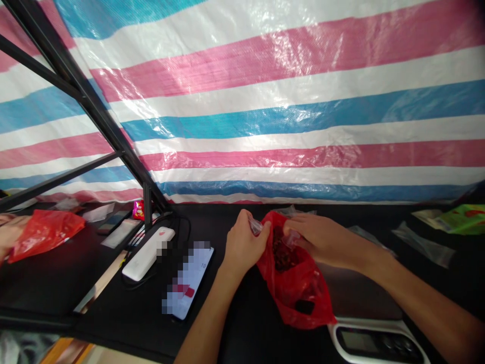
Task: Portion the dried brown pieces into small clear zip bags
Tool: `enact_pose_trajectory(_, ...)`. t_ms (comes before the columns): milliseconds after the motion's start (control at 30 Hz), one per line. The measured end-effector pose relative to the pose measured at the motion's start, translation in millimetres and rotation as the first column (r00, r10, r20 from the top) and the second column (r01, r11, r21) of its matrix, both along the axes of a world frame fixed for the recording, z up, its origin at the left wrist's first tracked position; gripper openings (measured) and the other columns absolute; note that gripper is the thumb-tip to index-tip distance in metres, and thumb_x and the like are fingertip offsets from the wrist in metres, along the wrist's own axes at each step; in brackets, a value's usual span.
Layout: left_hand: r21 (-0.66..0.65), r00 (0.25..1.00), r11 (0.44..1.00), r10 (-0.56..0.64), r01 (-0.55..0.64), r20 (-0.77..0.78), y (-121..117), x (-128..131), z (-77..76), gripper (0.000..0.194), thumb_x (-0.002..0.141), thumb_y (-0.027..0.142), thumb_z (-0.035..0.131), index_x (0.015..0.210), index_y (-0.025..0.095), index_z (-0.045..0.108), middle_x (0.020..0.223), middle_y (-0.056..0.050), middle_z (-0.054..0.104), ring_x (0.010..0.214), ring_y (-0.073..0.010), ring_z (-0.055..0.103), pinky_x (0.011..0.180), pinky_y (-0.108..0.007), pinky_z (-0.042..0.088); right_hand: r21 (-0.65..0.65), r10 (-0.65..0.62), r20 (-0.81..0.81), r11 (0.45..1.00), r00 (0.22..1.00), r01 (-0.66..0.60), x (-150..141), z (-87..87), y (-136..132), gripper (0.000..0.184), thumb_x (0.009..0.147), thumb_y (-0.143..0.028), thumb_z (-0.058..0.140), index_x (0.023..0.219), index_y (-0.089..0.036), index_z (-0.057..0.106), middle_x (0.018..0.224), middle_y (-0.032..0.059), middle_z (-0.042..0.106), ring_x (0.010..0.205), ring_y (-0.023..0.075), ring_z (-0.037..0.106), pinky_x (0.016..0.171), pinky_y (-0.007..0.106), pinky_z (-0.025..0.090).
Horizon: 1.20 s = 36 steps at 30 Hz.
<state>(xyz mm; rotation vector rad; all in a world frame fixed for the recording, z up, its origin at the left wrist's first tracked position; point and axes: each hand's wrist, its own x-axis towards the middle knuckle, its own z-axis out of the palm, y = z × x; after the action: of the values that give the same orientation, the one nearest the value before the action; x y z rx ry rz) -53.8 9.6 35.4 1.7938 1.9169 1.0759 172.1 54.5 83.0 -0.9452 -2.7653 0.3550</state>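
Observation:
A red plastic bag (291, 278) lies in front of me, holding dark reddish-brown lumps (283, 250). My left hand (244, 247) pinches a small clear plastic bag (256, 226) at the mouth of the red bag. My right hand (318, 237) reaches over from the right, its fingertips gripping a clear plastic piece (291, 237) above the lumps. I cannot tell whether the two clear pieces are one bag. The red bag's lower end lies next to a digital scale (379, 341).
On the black table lie a phone (185, 280) and a white power bank (148, 253). A co-worker's hand (11, 232) is beside another red bag (45, 235) at the left. Clear bags (424, 245) and a green packet (458, 220) lie right. A striped tarp and black metal frame stand behind.

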Motion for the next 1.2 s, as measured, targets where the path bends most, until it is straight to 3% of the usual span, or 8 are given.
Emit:
enact_pose_trajectory(133, -0.09, 0.998, 0.996, -0.022, 0.017, -0.051, -4.4, 7.0, -1.5, 0.044, 0.086, 0.061, 0.072, 0.1, 0.027, 0.047, 0.093, -0.003, 0.065, 0.079, -0.0262, 0.067, 0.065, -0.031, 0.035, 0.063, -0.046, 0.047, 0.997, 0.998, 0.043, -8.8, -18.3, 3.9, 0.01, 0.096, -0.016, 0.057, 0.097, -0.022, 0.066, 0.103, 0.0098, 0.073, 0.102, 0.0283, 0.068, 0.088, 0.037, 0.05)
enact_pose_trajectory(300, -0.175, 0.991, 0.985, -0.013, -0.01, -0.132, -0.1, 4.0, -10.2, 0.02, 0.088, 0.027, 0.065, 0.095, 0.025, 0.046, 0.089, -0.005, 0.062, 0.078, -0.0262, 0.065, 0.066, -0.032, 0.035, 0.092, -0.066, 0.098, 0.994, 0.993, 0.057, -16.3, -32.1, 7.3, 0.014, 0.09, -0.011, 0.062, 0.1, -0.019, 0.065, 0.106, 0.0123, 0.072, 0.102, 0.0289, 0.067, 0.091, 0.039, 0.048)
enact_pose_trajectory(467, -0.166, 0.994, 0.986, 0.014, 0.004, 0.108, 10.6, 0.3, -24.9, 0.02, 0.083, 0.013, 0.064, 0.084, 0.025, 0.047, 0.077, -0.001, 0.059, 0.076, -0.0212, 0.06, 0.067, -0.029, 0.036, 0.079, -0.08, 0.088, 0.994, 0.993, 0.073, -16.6, -39.4, 10.9, 0.011, 0.088, -0.012, 0.067, 0.093, -0.021, 0.063, 0.098, 0.008, 0.071, 0.097, 0.0271, 0.066, 0.086, 0.036, 0.045)
enact_pose_trajectory(567, -0.207, 0.889, 0.971, -0.014, 0.122, 0.457, 18.6, 1.1, -37.2, 0.02, 0.079, 0.01, 0.066, 0.079, 0.023, 0.052, 0.069, 0.003, 0.057, 0.066, -0.0152, 0.054, 0.063, -0.025, 0.036, 0.058, -0.095, 0.093, 0.994, 0.991, 0.09, -18.4, -39.1, 11.1, 0.01, 0.088, -0.015, 0.069, 0.089, -0.021, 0.061, 0.092, 0.0064, 0.07, 0.093, 0.0266, 0.066, 0.081, 0.035, 0.043)
enact_pose_trajectory(633, -0.217, 0.837, 0.967, 0.006, 0.135, 0.548, 23.5, 1.9, -43.2, 0.018, 0.079, 0.01, 0.066, 0.079, 0.022, 0.053, 0.069, 0.004, 0.057, 0.064, -0.0133, 0.053, 0.061, -0.023, 0.036, 0.051, -0.103, 0.104, 0.994, 0.989, 0.098, -19.8, -38.2, 10.2, 0.01, 0.088, -0.017, 0.07, 0.089, -0.021, 0.06, 0.092, 0.0065, 0.071, 0.092, 0.0267, 0.066, 0.08, 0.035, 0.043)
enact_pose_trajectory(833, -0.229, 0.734, 0.962, 0.047, 0.15, 0.678, 27.5, 5.6, -42.8, 0.01, 0.082, 0.013, 0.062, 0.083, 0.02, 0.055, 0.067, 0.006, 0.056, 0.059, -0.0108, 0.051, 0.058, -0.021, 0.038, 0.022, -0.131, 0.152, 0.991, 0.98, 0.13, -22.4, -40.9, 8.0, 0.012, 0.095, -0.029, 0.069, 0.091, -0.02, 0.061, 0.098, 0.0097, 0.073, 0.092, 0.0279, 0.069, 0.08, 0.035, 0.045)
enact_pose_trajectory(1067, -0.211, 0.587, 0.963, 0.073, 0.169, 0.807, 24.5, 10.7, -37.3, 0.011, 0.078, 0.023, 0.069, 0.083, 0.019, 0.06, 0.07, 0.003, 0.06, 0.061, -0.0105, 0.053, 0.058, -0.02, 0.04, -0.005, -0.115, 0.075, 0.993, 0.991, 0.116, -24.2, -40.7, 8.4, 0.025, 0.092, -0.017, 0.068, 0.117, -0.019, 0.065, 0.123, 0.0158, 0.074, 0.118, 0.0335, 0.068, 0.098, 0.041, 0.047)
enact_pose_trajectory(1200, -0.206, 0.49, 0.96, 0.09, 0.189, 0.867, 23.1, 11.6, -34.4, 0.016, 0.077, 0.032, 0.068, 0.08, 0.018, 0.061, 0.07, 0.001, 0.06, 0.057, -0.0107, 0.053, 0.055, -0.021, 0.04, -0.07, -0.04, 0.036, 0.997, 0.999, 0.042, -22.5, -35.6, 6.3, 0.028, 0.09, -0.011, 0.065, 0.116, -0.021, 0.065, 0.115, 0.0112, 0.077, 0.11, 0.0309, 0.071, 0.095, 0.04, 0.049)
